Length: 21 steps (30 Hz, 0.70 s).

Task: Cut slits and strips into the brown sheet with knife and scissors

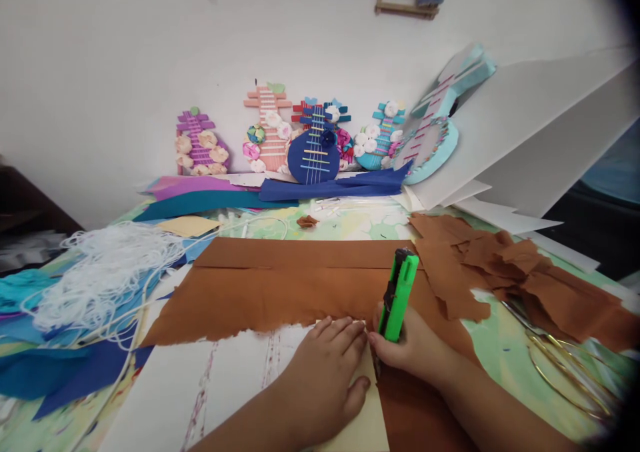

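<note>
My right hand grips a green and black utility knife, its body tilted up and its lower end down by the edge of a cream card strip. Flat on that strip lies my left hand, fingers stretched out and pressing it down. Beneath the strip are a white board with reddish streaks and a large piece of brown paper, which also reaches right, under the knife. The tip of the blade is mostly hidden by my right hand.
Torn brown paper and gold-handled scissors lie at the right. Tangled white cord is heaped on the left near blue paper. Small lute-shaped crafts lean along the wall, beside a larger light-blue one.
</note>
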Motion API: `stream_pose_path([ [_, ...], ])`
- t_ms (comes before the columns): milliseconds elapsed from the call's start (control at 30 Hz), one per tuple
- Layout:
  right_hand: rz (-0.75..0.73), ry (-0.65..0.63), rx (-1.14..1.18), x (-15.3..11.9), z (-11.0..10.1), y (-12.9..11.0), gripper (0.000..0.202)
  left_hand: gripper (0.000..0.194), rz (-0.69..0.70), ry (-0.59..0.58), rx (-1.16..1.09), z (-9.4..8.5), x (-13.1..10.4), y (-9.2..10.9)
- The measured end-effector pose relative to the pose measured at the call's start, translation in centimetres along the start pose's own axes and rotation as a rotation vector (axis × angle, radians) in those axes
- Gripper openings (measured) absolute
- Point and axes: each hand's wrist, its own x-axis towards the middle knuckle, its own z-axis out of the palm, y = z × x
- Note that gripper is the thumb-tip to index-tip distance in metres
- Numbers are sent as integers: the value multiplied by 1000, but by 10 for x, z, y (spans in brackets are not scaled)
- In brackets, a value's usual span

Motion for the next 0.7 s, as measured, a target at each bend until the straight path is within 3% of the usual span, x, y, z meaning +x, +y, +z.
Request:
stream_pose_path([
  [200, -119, -29, 21, -9, -3, -10, 16, 45, 2, 7, -22, 1, -1, 0],
  [467, -67, -36, 40, -8, -2, -5, 18, 45, -7, 3, -15, 0, 0, 1],
  [600, 17, 31, 7, -8, -6, -10, 20, 47, -6, -5, -17, -2, -1, 1],
  [700, 22, 126, -115, -25, -6, -20, 21, 46, 7, 6, -12, -2, -1, 1],
])
